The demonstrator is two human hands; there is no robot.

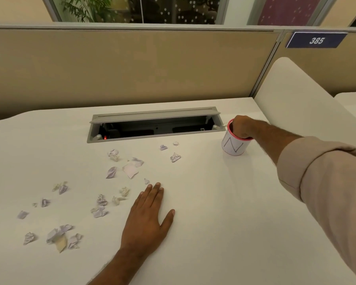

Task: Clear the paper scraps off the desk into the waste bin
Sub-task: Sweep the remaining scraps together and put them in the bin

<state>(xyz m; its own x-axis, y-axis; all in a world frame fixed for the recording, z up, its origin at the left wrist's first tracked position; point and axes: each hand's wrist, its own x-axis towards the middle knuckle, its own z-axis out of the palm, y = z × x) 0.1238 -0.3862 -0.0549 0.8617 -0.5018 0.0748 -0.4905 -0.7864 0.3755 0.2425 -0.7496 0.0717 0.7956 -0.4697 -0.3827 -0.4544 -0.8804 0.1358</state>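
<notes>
Still plenty of scraps (pixel 130 170) scattered over the left half of the desk (pixel 214 223).
Left hand (pixel 147 217) flat on the desk, fingers straight, just right of the scraps; right hand (pixel 242 127) curled down into the bin (pixel 233 146), grip contents hidden.

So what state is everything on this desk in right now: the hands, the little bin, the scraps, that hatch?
Right hand: curled over the bin's mouth, fingers inside; what it holds is hidden.
Left hand: flat on the desk, fingers straight.
Waste bin: upright, contents hidden.
Paper scraps: crumpled, scattered on the desk, none in the left hand.
Cable hatch: lid open.
</notes>
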